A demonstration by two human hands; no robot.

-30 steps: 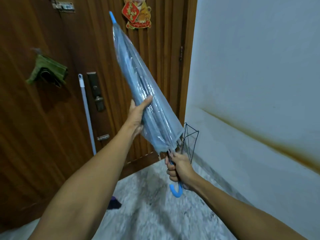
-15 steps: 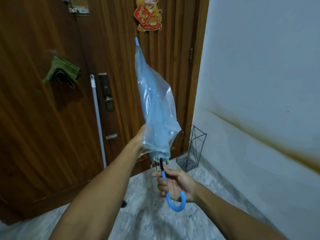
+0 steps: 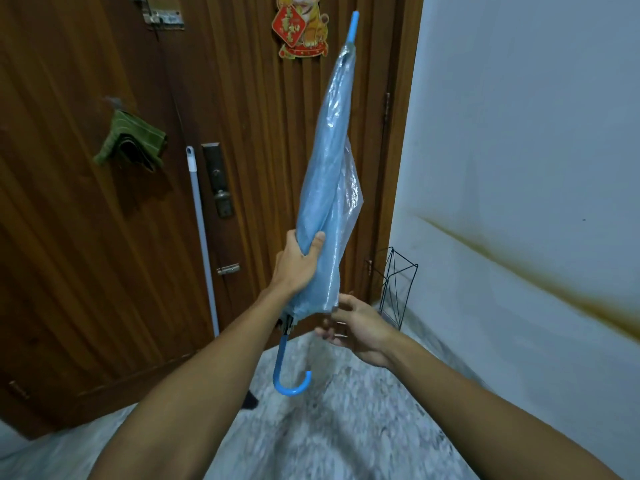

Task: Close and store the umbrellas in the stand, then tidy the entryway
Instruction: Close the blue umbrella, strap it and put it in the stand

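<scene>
A folded light-blue translucent umbrella [image 3: 325, 188] points up and slightly right in front of the wooden door [image 3: 86, 237], its blue hooked handle [image 3: 289, 379] hanging free below. My left hand [image 3: 298, 265] grips the lower part of the gathered canopy. Just below the canopy's hem is my right hand [image 3: 358, 327], its fingers loosely curled and touching the hem; it is off the handle. One flap of canopy hangs loose on the right side. A black wire umbrella stand [image 3: 398, 282] sits in the corner between door and white wall.
A white mop handle [image 3: 201, 230] leans against the door beside the lock [image 3: 220, 188]. A green cloth [image 3: 133, 142] hangs on the door at the left. A small dark object [image 3: 250, 400] lies on the speckled floor [image 3: 346, 427]. The white wall [image 3: 519, 168] is close on the right.
My right hand let go of the blue handle and came up to the canopy's hem. My left hand wrapped round the lower canopy, and the umbrella tip swung to the right.
</scene>
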